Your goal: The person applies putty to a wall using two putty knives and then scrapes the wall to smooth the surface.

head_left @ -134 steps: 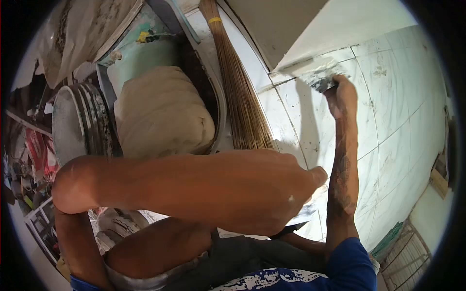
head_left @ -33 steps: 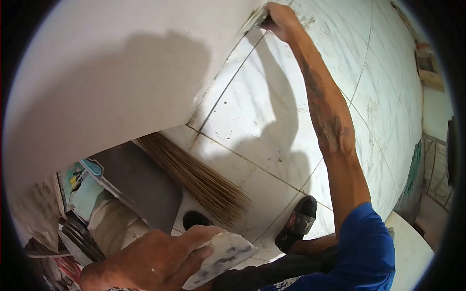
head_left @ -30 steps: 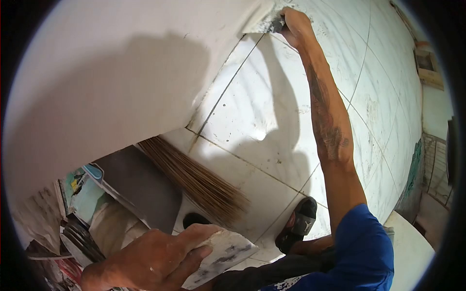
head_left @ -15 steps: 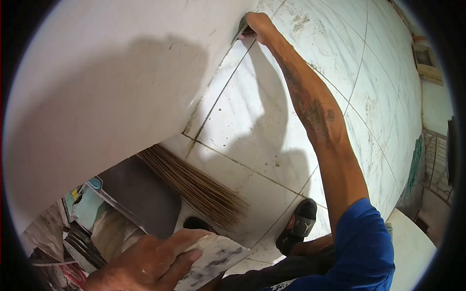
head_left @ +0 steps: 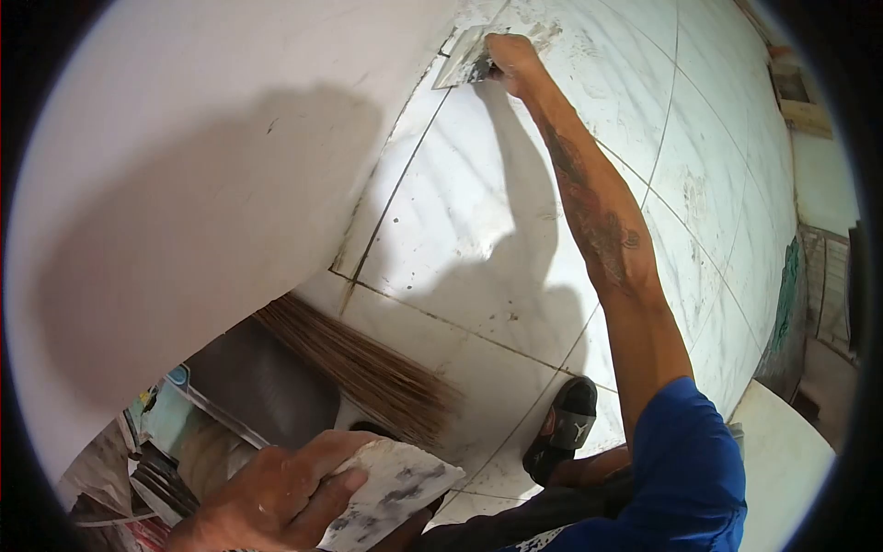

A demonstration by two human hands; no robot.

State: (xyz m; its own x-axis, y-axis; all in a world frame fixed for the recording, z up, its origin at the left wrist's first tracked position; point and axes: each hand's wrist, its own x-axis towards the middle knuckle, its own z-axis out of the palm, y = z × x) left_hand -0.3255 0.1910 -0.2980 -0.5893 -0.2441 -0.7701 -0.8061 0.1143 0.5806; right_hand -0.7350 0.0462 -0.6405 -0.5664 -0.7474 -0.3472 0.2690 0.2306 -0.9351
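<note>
**Wall** (head_left: 212, 184). White, smooth, bowed by the lens. It fills the field left of the right fingers. We judge most of its face done: it is even, with only a few hairline marks. Its foot, right at the fingertips, looks rough and grey-smeared, and we take that strip as the part left.

**Floor** (head_left: 497, 230). Pale marbled tiles with dark joints, below and right of the right fingers. It is spattered near the blade.

**Broom** (head_left: 377, 373). Brown bristles fanned on the floor, just above the left fingers and well apart from the right ones.

**Right hand** (head_left: 511, 63). The arm is stretched out. The fingers are closed around the blade's handle and press it to the wall's foot.

**Left hand** (head_left: 276, 488). The fingers are clamped on the board's near edge.

**Board** (head_left: 400, 483). Flat and whitish, held in the left fingers. It is streaked grey and carries only thin filler, as far as we can see.

**Blade** (head_left: 460, 64). Broad, flat and steel-grey, caked with pale filler. It sits in the right fingers with its edge touching the wall where wall meets floor.

**Sandal** (head_left: 567, 425). Black, on the floor to the right of the left fingers.
</note>
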